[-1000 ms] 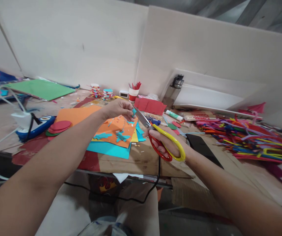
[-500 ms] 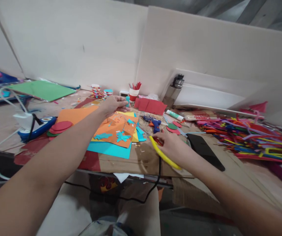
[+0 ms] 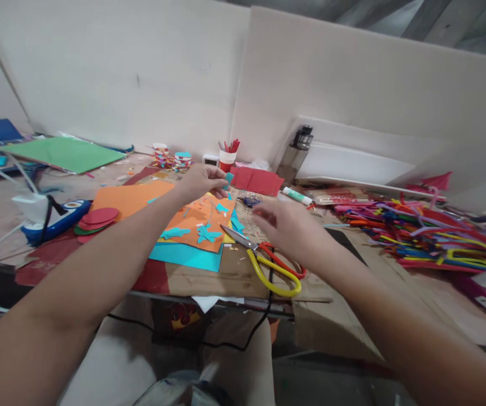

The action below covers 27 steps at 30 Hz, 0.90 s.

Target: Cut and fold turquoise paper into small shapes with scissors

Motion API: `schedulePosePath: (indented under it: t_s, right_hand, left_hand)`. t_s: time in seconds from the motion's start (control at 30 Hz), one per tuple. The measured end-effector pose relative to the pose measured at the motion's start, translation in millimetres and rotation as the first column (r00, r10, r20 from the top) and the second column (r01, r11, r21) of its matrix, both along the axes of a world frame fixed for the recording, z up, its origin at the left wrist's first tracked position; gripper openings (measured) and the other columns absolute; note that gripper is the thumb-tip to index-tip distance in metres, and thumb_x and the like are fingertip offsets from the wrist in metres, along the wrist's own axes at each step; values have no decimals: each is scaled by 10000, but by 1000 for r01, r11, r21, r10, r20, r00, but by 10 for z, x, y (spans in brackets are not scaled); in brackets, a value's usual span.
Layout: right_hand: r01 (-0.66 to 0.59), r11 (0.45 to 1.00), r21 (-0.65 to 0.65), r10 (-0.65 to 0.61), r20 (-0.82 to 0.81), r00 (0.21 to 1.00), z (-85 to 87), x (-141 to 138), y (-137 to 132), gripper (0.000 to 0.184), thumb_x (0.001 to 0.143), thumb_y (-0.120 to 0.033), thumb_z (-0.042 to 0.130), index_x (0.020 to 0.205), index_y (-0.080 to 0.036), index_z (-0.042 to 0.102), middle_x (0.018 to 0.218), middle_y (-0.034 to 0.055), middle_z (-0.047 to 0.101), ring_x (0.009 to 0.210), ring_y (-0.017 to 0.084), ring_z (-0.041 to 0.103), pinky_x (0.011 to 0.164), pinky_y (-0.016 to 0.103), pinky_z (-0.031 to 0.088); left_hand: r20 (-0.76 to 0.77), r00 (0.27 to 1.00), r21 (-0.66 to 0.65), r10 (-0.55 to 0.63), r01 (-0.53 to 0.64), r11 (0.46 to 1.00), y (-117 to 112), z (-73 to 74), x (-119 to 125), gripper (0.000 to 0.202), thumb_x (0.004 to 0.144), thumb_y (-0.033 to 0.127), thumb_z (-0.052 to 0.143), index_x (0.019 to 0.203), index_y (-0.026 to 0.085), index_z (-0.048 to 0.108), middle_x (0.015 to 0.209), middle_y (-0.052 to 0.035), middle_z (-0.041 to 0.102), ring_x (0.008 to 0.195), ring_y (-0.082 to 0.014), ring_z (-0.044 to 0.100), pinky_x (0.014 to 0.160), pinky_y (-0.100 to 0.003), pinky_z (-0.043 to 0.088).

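Observation:
My left hand point(image 3: 202, 180) pinches a small teal paper piece point(image 3: 228, 179) above the orange sheet point(image 3: 196, 217), which carries several teal cut-outs point(image 3: 204, 233). My right hand point(image 3: 287, 225) hovers empty over the table, fingers loosely spread and a little blurred. The scissors point(image 3: 268, 262) with a yellow and a red handle lie flat on the cardboard just below that hand, blades pointing left toward the teal sheet point(image 3: 187, 256).
A heap of coloured pipe cleaners point(image 3: 429, 237) fills the right side. A glue stick point(image 3: 297, 195), red folded paper point(image 3: 256, 180), a cup of red sticks point(image 3: 227, 158) and a bottle point(image 3: 294, 155) stand at the back. Red circles point(image 3: 99, 217) and a blue tool point(image 3: 58, 221) sit left.
My right hand has laid the scissors down on the cardboard and lifted away empty. My left hand still holds the teal piece, moved slightly back.

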State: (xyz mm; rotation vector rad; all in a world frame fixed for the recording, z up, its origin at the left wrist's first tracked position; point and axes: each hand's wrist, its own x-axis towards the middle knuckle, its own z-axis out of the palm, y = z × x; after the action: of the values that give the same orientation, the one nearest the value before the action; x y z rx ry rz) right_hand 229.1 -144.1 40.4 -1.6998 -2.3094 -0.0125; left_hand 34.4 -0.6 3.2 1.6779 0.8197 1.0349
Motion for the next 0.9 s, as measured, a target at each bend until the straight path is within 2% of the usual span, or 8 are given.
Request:
schedulePosePath:
  t_s: [0.07, 0.13, 0.3, 0.43, 0.57, 0.67, 0.77, 0.9]
  right_hand:
    - [24, 973, 228, 28, -223, 974, 10, -68, 219, 185, 896, -238, 563, 1008, -169, 694, 919, 79, 715, 786, 174, 629, 698, 278, 432]
    - [61, 954, 295, 41, -327, 944, -35, -137, 438, 203, 869, -243, 615, 1035, -149, 683, 983, 96, 713, 831, 183, 631, 726, 290, 447]
    - [62, 961, 269, 68, -451, 890, -207, -225, 731, 85, 820, -129, 604, 798, -161, 680, 789, 42, 700, 732, 152, 608, 696, 274, 433]
    - [74, 974, 213, 62, -570, 820, -311, -170, 771, 81, 827, -183, 595, 807, -164, 671, 752, 25, 687, 677, 137, 589, 654, 263, 426]
    - [36, 979, 200, 83, -557, 826, -359, -141, 769, 72, 809, -188, 601, 795, -166, 669, 755, 24, 686, 690, 137, 592, 672, 268, 434]
    - [103, 962, 252, 74, -606, 792, -362, -164, 762, 69, 802, -167, 582, 780, -162, 647, 760, 28, 678, 689, 132, 588, 675, 267, 441]
    - [178, 957, 230, 50, -733, 679, -372, -177, 779, 68, 815, -203, 564, 807, -165, 619, 781, 29, 670, 687, 126, 582, 664, 261, 454]
    - [157, 978, 137, 39, -859, 511, -435, -145, 840, 88, 801, -264, 568, 809, -177, 585, 727, -3, 624, 625, 103, 548, 602, 236, 444]
  left_hand:
    - [-77, 996, 47, -42, 45, 998, -53, 15, 37, 44, 800, 144, 675, 789, 107, 655, 618, -64, 715, 543, -144, 683, 588, -263, 564]
    - [-152, 986, 82, -72, 85, 993, -96, 21, 66, 47, 815, 145, 642, 789, 115, 667, 612, -51, 716, 539, -137, 685, 573, -245, 557]
    - [-288, 954, 151, -81, 128, 980, -124, 14, 97, 71, 793, 111, 621, 808, 123, 689, 582, -16, 698, 524, -117, 669, 543, -216, 531]
    - [-343, 936, 192, -79, 152, 970, -86, -13, 92, 76, 801, 142, 620, 828, 120, 687, 566, -5, 675, 504, -107, 640, 519, -211, 507]
    - [-375, 924, 182, -70, 147, 972, -110, -8, 109, 61, 802, 166, 629, 790, 125, 672, 549, -2, 655, 479, -100, 609, 501, -210, 483]
    - [-259, 963, 157, -72, 116, 981, -174, 10, 148, 65, 798, 175, 639, 792, 121, 675, 556, -9, 645, 482, -97, 589, 493, -213, 467]
    - [-52, 997, 114, -49, 55, 992, -222, 5, 191, 106, 776, 206, 686, 833, 116, 682, 621, -21, 664, 521, -91, 588, 514, -214, 467]
    - [119, 993, 98, 8, -20, 995, -218, -27, 230, 169, 750, 233, 728, 858, 110, 688, 662, -22, 669, 561, -86, 588, 589, -228, 493]
